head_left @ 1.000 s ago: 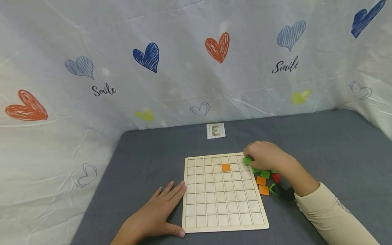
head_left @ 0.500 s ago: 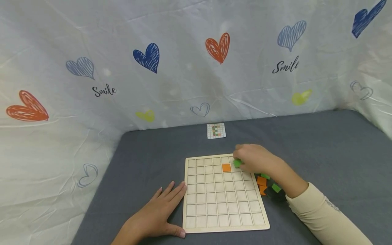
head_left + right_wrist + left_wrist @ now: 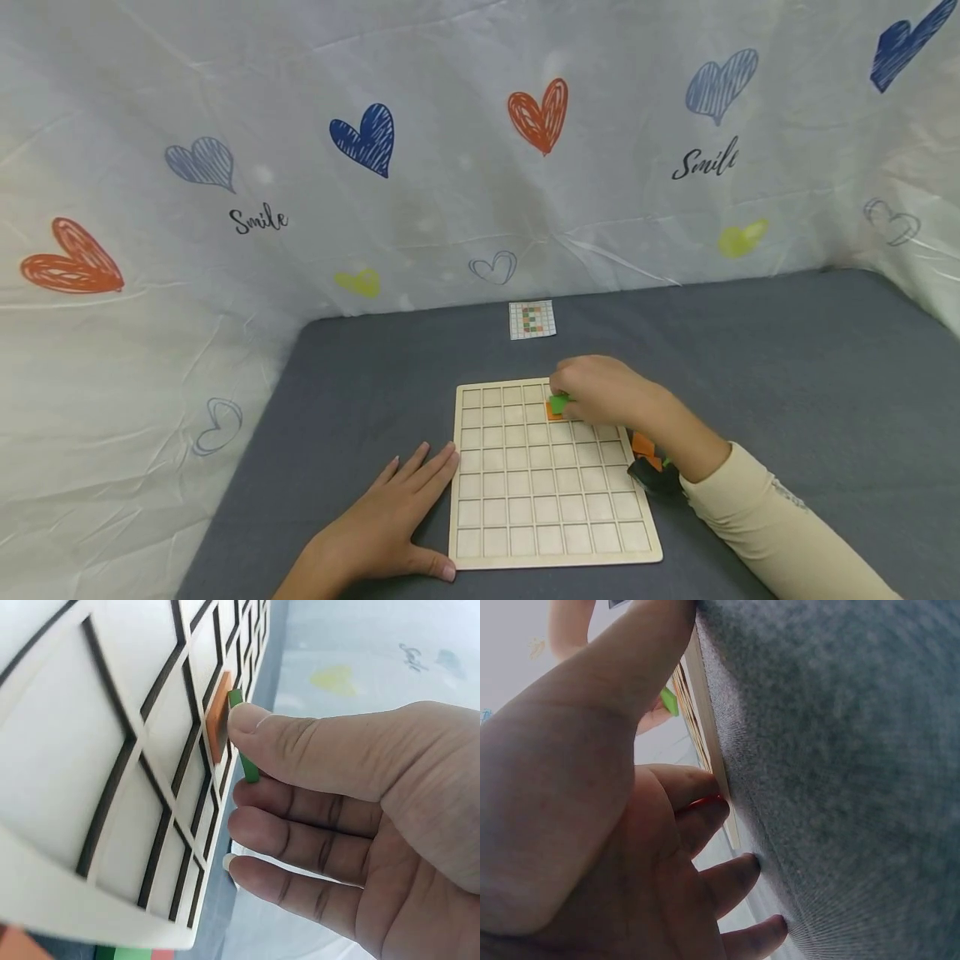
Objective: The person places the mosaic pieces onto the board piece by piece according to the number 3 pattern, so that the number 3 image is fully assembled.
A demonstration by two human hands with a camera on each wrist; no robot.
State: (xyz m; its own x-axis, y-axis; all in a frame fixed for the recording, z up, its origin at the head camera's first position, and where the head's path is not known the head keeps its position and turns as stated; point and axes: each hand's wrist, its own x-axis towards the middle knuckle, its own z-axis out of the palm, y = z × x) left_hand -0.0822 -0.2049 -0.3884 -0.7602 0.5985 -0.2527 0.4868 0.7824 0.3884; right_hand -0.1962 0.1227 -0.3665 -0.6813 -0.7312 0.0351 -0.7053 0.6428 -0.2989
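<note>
A pale wooden grid board lies on the grey cloth, with one orange square tile set in a cell near its far edge. Between thumb and fingers my right hand pinches a green square tile, held over the board and overlapping the orange one in the head view. The right wrist view has the green tile edge-on at the thumb tip, just beside the orange tile. My left hand lies spread on the cloth, index finger and thumb touching the board's left side.
Loose orange tiles lie right of the board, partly hidden by my right forearm and the dark wrist camera. A small printed pattern card lies beyond the board, before a white curtain with hearts.
My right hand has carried the green tile leftward from the board's far right corner to above the orange tile. The left hand has stayed in place at the board's side.
</note>
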